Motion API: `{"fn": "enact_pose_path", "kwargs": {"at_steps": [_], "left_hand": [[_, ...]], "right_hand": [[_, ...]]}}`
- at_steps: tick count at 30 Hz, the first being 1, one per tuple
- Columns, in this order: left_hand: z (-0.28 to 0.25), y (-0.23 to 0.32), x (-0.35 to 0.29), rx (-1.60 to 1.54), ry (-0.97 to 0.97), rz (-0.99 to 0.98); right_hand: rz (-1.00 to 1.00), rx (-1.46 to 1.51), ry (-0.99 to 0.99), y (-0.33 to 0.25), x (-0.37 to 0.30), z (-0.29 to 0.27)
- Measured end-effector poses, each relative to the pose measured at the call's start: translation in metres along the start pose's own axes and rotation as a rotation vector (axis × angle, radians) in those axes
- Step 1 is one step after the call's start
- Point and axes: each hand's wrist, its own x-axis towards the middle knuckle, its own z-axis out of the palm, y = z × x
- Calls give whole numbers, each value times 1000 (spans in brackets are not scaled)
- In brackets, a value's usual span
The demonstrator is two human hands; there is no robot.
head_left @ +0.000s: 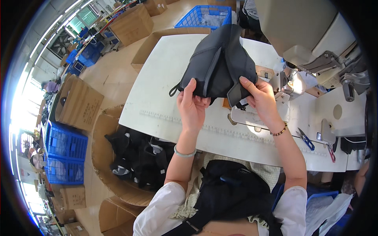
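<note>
A black leather-like sewn piece (214, 65) is held up over the white table, with a dark loop at its left edge and a fold running down its middle. My left hand (193, 103) pinches its lower left edge, thumb on top and fingers underneath. At the lower right edge, my right hand (262, 98) grips a pointed flap, thumb on the front; its other fingers are partly hidden behind. Right of the piece stands a sewing machine (289, 80), its needle area close to my right hand. Neither hand touches the machine.
Blue-handled scissors (306, 139) and a red-handled tool (330, 152) lie on the white table (165, 82) at the right. A cardboard box (103, 157) of black pieces stands at the lower left. Blue crates (65, 153) are stacked farther left; another blue crate (204, 16) stands behind.
</note>
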Motion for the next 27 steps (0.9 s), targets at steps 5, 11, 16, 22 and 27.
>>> {"fn": "enact_pose_path", "kwargs": {"at_steps": [5,11,16,22,27], "left_hand": [[0,-1,-3,15,-29,8],[10,0,-9,97,-12,-41],[28,29,-24,182,88,-107],[41,69,-42,290,-30,-220],[30,88,-23,1287,-165,840]], "right_hand": [[39,32,-44,1,-2,-2],[172,-46,-52,19,-4,-6],[-850,-872,158,-14,-45,28],[-1157,-980,-28,-25,-24,52],[-831,-788,18,-40,-19,64]]}}
